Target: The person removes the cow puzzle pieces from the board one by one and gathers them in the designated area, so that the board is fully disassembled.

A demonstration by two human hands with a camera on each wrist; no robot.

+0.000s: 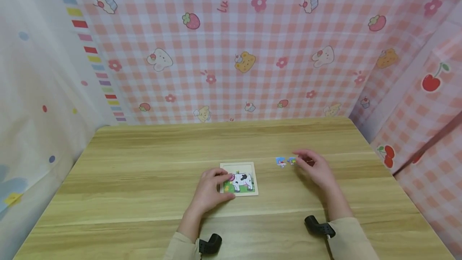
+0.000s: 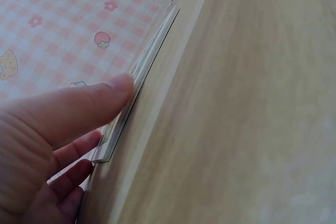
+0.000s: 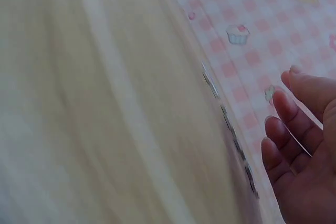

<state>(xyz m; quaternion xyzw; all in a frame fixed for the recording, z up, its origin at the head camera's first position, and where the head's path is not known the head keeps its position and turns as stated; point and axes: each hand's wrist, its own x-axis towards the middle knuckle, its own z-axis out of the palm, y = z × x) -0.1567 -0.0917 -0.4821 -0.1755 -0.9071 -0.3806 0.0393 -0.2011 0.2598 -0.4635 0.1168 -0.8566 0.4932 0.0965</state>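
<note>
A cow jigsaw puzzle [image 1: 243,181] sits in a square wooden tray [image 1: 256,187] on the table, left of the middle. My left hand [image 1: 210,187] holds the tray at its left side, thumb by the near edge and fingers over the cow's head. In the left wrist view the thumb [image 2: 89,106] lies against the tray's edge [image 2: 142,85]. Two loose puzzle pieces, a blue-and-white piece [image 1: 280,162] and a smaller piece [image 1: 291,161], lie right of the tray. Beside them my right hand [image 1: 317,169] hovers, fingers loosely bent, nothing seen in it.
The wood-grain table [image 1: 144,204] reaches back to a pink checked cloth [image 1: 216,87]. More cloth hangs along the left and right sides. A black wrist mount [image 1: 211,244] sits by the left sleeve, another black mount [image 1: 319,226] by the right.
</note>
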